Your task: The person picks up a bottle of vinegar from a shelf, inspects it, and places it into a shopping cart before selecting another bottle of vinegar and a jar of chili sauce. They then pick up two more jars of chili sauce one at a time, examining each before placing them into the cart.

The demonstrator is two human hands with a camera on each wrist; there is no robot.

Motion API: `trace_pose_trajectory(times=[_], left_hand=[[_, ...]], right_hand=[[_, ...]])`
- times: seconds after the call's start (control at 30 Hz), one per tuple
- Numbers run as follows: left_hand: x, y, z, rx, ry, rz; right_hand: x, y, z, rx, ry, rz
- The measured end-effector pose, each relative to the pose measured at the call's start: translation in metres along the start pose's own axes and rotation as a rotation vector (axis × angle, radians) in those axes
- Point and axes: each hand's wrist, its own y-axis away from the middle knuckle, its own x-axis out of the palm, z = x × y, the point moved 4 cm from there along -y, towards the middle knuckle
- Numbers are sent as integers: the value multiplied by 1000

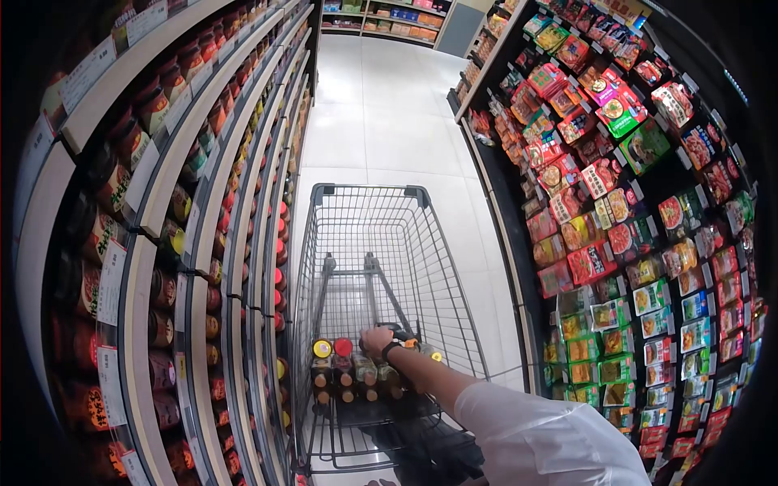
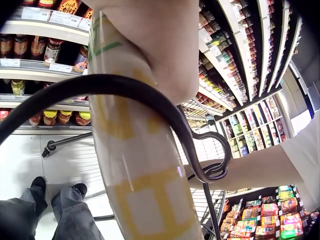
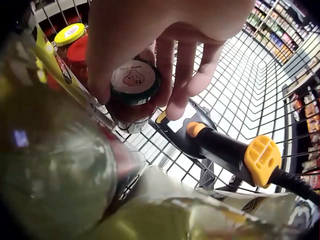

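Note:
My right hand [image 1: 375,340] reaches into the shopping cart [image 1: 369,191]. In the right wrist view its thumb and fingers are round a jar [image 3: 133,82] with a dark green rim and a printed pale lid. Beside that jar are a yellow-lidded jar [image 3: 69,33] and a red-lidded jar [image 3: 77,52]. Several bottles [image 1: 347,379] with light brown caps stand nearer to me. My left hand [image 2: 155,42] lies over a white, yellow-printed tube [image 2: 145,160], which looks like the cart's handle; its fingertips are hidden. The head view does not include this hand.
A black handheld device [image 3: 220,150] with orange and yellow parts sits near the jar. A black cord [image 2: 135,87] loops across the handle. Shelves of jars [image 1: 134,146] line the left; hanging food packets [image 1: 624,235] cover the right. Pale floor [image 1: 365,121] runs ahead.

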Motion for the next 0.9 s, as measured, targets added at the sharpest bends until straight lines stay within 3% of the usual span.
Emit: trace_pose_trajectory(times=[0.1, 0.2, 0.33, 0.57, 0.67, 0.7, 0.83, 0.9], left_hand=[[4, 0, 0, -7, 10, 20], [3, 0, -1, -13, 0, 6], [-1, -2, -3, -8, -16, -37], [-5, -7, -5, -9, 32, -44], [-10, -10, -7, 2, 62, -68], [-12, -11, -8, 4, 69, -94], [-10, -15, -9, 1, 73, -165], [-6, -17, -11, -21, 64, -133]], right_hand=[[9, -7, -2, 14, -24, 55], [9, -5, -2, 57, -115, -11], [-14, 1, -7, 124, -114, 217], [-76, 12, -29, 175, -368, 160], [-94, 17, -45, 107, -390, 232], [-97, 18, -50, 56, -422, 181], [-122, 39, -67, 179, -420, 177], [-101, 33, -87, 162, -380, 113]])
